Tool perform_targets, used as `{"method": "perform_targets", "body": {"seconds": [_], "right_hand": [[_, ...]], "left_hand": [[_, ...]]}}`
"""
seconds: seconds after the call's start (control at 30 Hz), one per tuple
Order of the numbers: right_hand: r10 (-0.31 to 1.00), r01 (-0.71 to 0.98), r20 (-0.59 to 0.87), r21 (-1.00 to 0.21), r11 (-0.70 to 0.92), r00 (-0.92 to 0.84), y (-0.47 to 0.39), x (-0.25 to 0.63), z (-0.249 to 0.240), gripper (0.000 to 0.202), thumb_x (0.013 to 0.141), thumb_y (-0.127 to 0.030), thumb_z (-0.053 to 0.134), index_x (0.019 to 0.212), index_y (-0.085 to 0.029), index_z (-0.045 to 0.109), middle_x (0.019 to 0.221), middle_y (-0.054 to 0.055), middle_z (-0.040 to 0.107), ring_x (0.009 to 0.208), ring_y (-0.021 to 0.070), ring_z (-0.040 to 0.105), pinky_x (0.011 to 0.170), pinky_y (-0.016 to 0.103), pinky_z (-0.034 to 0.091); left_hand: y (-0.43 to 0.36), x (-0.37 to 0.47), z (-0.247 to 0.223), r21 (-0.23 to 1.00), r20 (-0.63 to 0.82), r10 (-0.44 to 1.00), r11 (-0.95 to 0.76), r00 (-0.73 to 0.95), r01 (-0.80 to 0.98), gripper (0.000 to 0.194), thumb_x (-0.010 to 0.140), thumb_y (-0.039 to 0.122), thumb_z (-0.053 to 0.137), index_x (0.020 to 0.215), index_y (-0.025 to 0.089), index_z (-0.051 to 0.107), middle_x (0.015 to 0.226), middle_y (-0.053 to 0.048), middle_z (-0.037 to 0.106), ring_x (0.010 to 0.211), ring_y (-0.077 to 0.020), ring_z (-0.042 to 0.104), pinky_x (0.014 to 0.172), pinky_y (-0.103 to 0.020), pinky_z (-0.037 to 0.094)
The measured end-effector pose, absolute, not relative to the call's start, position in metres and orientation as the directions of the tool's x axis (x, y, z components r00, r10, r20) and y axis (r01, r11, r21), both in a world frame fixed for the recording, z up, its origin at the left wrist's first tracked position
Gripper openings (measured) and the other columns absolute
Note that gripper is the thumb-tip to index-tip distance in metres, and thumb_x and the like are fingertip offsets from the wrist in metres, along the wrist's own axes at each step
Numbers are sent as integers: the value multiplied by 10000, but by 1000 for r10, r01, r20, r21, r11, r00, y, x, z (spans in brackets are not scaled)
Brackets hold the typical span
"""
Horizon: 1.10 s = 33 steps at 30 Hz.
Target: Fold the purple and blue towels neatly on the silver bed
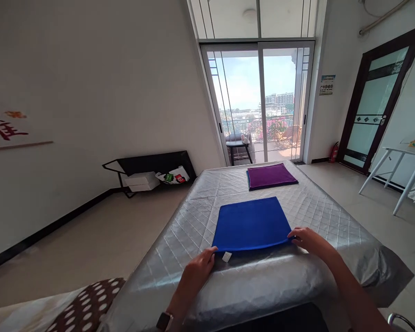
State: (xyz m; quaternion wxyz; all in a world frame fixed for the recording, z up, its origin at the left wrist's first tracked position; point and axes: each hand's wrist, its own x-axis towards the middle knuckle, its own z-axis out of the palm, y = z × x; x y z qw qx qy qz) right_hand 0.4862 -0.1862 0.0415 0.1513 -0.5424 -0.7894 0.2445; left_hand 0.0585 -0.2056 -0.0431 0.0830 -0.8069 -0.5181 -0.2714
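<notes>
A flat blue cloth point(251, 223), roughly rectangular, lies on a table covered with a silver quilted sheet point(180, 240). My left hand point(198, 267) pinches its near left corner, and a watch sits on that wrist. The near right corner is between the fingers of my right hand point(306, 239). The near edge looks slightly raised between both hands. A small white tag point(227, 257) hangs from that edge, close to my left hand. Farther back lies a folded purple cloth point(271, 175) with a blue layer showing under it.
On the left, a black rack point(152, 163) holds white boxes point(140, 180) and a printed bag point(174, 175). Brown polka-dot fabric point(86, 306) lies at lower left. A white stool point(396, 157) stands at right, beyond the table. Sliding glass doors point(262, 106) are behind.
</notes>
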Motion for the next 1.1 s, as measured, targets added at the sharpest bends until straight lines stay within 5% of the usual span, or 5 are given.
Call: {"method": "perform_targets", "body": {"seconds": [0.27, 0.53, 0.83, 1.1], "right_hand": [[908, 696, 195, -589, 410, -370, -181, 494, 35, 190, 859, -275, 630, 1001, -241, 752, 1019, 49, 727, 817, 190, 699, 796, 332, 570], [870, 720, 368, -499, 483, -328, -182, 492, 36, 245, 984, -355, 512, 996, -263, 739, 972, 46, 745, 744, 193, 717, 703, 321, 580], [744, 753, 593, -325, 573, -310, -185, 499, 46, 277, 1022, -401, 469, 973, -267, 706, 893, 34, 755, 734, 188, 727, 627, 302, 589], [551, 697, 798, -251, 672, -243, -204, 506, 92, 279, 1015, -452, 496, 962, -261, 692, 829, 30, 736, 693, 158, 695, 607, 274, 600]], "left_hand": [[-205, 60, -36, 181, 614, 715, -542, 336, 821, 251, 998, 224, 368, 1046, 262, 612, 1012, -24, 755, 948, -168, 742, 860, -289, 613], [-214, 62, -32, 245, 641, 724, -508, 255, 826, 218, 989, 296, 473, 1123, 255, 640, 1019, -38, 774, 913, -203, 757, 813, -329, 634], [-216, 64, 1, 364, 741, 656, -571, 143, 736, 242, 967, 419, 562, 1008, 279, 755, 861, 6, 795, 728, -148, 754, 630, -213, 605], [-223, 78, 68, 229, 855, 508, -557, 109, 798, 237, 952, 422, 599, 993, 271, 777, 837, -6, 760, 737, -138, 723, 689, -229, 602]]}}
